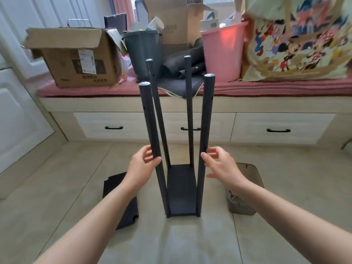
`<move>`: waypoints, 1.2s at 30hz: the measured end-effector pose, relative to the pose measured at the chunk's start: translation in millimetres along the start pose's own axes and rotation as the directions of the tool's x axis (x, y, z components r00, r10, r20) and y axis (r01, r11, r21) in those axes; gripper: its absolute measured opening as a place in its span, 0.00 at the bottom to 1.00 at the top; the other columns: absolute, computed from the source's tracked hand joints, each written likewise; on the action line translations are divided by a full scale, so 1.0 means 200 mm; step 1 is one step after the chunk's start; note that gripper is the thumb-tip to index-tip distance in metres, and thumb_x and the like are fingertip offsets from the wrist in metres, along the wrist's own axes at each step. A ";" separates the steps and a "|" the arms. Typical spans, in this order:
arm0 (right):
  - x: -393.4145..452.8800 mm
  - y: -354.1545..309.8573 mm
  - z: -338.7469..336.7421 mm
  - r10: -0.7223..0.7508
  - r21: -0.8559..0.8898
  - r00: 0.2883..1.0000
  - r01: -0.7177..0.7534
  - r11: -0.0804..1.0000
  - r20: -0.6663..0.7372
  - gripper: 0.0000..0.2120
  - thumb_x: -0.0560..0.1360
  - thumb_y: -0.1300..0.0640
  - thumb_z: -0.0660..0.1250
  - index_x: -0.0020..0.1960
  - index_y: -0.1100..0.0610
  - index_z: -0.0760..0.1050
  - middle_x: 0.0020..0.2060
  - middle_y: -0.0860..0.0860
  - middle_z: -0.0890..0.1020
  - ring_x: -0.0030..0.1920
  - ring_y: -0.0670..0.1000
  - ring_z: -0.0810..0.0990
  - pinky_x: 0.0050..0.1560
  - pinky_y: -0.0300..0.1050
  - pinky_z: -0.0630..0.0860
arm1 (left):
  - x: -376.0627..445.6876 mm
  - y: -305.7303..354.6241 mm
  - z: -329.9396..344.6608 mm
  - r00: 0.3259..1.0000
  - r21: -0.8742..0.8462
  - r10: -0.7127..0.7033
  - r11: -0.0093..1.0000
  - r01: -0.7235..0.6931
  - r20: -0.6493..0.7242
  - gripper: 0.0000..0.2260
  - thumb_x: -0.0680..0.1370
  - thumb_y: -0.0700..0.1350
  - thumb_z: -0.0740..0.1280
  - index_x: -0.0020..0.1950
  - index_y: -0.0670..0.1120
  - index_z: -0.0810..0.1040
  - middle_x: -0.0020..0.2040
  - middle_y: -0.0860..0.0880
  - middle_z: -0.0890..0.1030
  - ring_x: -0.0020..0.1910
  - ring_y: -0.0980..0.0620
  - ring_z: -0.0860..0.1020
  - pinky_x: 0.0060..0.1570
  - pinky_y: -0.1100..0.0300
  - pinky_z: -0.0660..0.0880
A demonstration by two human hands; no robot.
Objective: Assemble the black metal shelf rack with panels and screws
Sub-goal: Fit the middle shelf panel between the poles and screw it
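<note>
**Black rack standing, upper panels still to fit**

Black metal shelf rack (pixel 181 189) stands upright mid-floor, four posts rising from its bottom panel. The left hand (pixel 142 166) curls around the near-left post (pixel 150 121); the right hand (pixel 221 166) hovers, fingers apart, just beside the near-right post (pixel 204 130). A spare panel (pixel 122 201) lies left. The posts splay, unbraced; a careless tug could tip the frame.

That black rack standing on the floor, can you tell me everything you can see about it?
The black rack looks like dark painted metal. Four round poles with capped tops and small side holes rise from one flat bottom panel, leaning slightly apart. It stands upright on the tiled floor. The left hand curls around the near left pole; the right hand is open at the near right pole.
</note>
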State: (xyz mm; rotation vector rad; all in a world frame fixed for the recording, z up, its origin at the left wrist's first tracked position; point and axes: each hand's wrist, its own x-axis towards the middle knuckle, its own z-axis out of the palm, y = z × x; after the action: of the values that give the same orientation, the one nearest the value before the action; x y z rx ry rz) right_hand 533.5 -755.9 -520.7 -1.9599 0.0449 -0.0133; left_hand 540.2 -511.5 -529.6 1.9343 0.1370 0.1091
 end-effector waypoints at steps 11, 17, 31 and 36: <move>-0.01 -0.10 -0.06 -0.127 -0.008 0.989 0.126 0.992 -0.083 0.32 0.76 0.45 0.69 0.75 0.52 0.61 0.69 0.48 0.72 0.68 0.49 0.71 0.69 0.50 0.71 | -0.06 0.02 0.08 0.986 0.029 0.149 0.989 -0.147 -0.079 0.16 0.78 0.43 0.72 0.66 0.49 0.78 0.52 0.55 0.84 0.54 0.58 0.81 0.58 0.57 0.78; 0.03 -0.13 -0.07 -0.132 -0.052 0.986 0.137 0.989 0.102 0.56 0.64 0.30 0.70 0.81 0.51 0.46 0.79 0.49 0.56 0.77 0.50 0.58 0.75 0.50 0.61 | -0.13 0.06 0.21 0.971 0.025 0.207 0.978 -0.205 -0.117 0.21 0.76 0.42 0.75 0.69 0.47 0.78 0.51 0.54 0.85 0.51 0.59 0.82 0.51 0.68 0.78; 0.05 -0.18 -0.10 -0.219 -0.150 0.949 0.256 0.955 0.227 0.50 0.68 0.37 0.73 0.79 0.47 0.47 0.77 0.47 0.59 0.77 0.47 0.57 0.74 0.45 0.63 | -0.14 0.20 0.47 0.985 -0.145 0.173 0.975 -0.167 0.025 0.07 0.70 0.47 0.80 0.47 0.51 0.88 0.40 0.57 0.87 0.43 0.60 0.85 0.45 0.69 0.78; 0.04 -0.20 -0.05 -0.366 0.010 0.931 0.366 0.931 -0.017 0.15 0.79 0.57 0.68 0.61 0.47 0.66 0.48 0.43 0.83 0.53 0.43 0.82 0.55 0.38 0.79 | -0.13 0.21 0.43 0.933 -0.129 0.096 0.990 -0.054 0.348 0.14 0.71 0.42 0.79 0.56 0.51 0.85 0.49 0.55 0.87 0.52 0.58 0.84 0.53 0.61 0.80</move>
State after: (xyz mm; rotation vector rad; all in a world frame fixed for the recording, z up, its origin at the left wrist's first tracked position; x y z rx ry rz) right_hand 541.6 -751.1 -480.2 -1.9297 -0.3114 -0.2736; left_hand 528.1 -609.7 -520.5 1.8102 -0.1808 -0.1776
